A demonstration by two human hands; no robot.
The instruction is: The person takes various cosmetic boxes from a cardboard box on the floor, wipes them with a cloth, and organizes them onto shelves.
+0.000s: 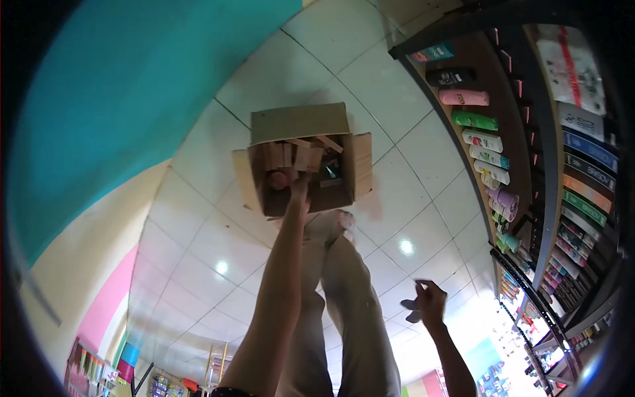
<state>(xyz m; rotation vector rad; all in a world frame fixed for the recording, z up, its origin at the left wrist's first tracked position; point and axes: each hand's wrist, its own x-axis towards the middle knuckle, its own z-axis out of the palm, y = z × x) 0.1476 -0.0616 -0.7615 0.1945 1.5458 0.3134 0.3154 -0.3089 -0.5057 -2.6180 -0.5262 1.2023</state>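
Note:
An open cardboard box (297, 124) sits on the tiled floor before my feet, its flaps folded outward. My left arm reaches down into it. There my left hand (299, 181) closes on a small brown cardboard box (309, 159), its fingers partly hidden. Beside that hand lies a round reddish item (278, 179), with more small brown boxes (278, 155) behind it and a dark item with a bluish mark to the right. Out to the right, away from the box, hangs my right hand (430, 303), fingers bent. A small grey thing (411, 309) shows at its fingers, its kind unclear.
Shelves along the right carry bottles, among them a pink bottle (464, 98) and a green bottle (475, 120), and packaged goods (585, 175). A teal wall (132, 86) runs along the left. White floor tiles (417, 172) surround the cardboard box. My legs stand just behind it.

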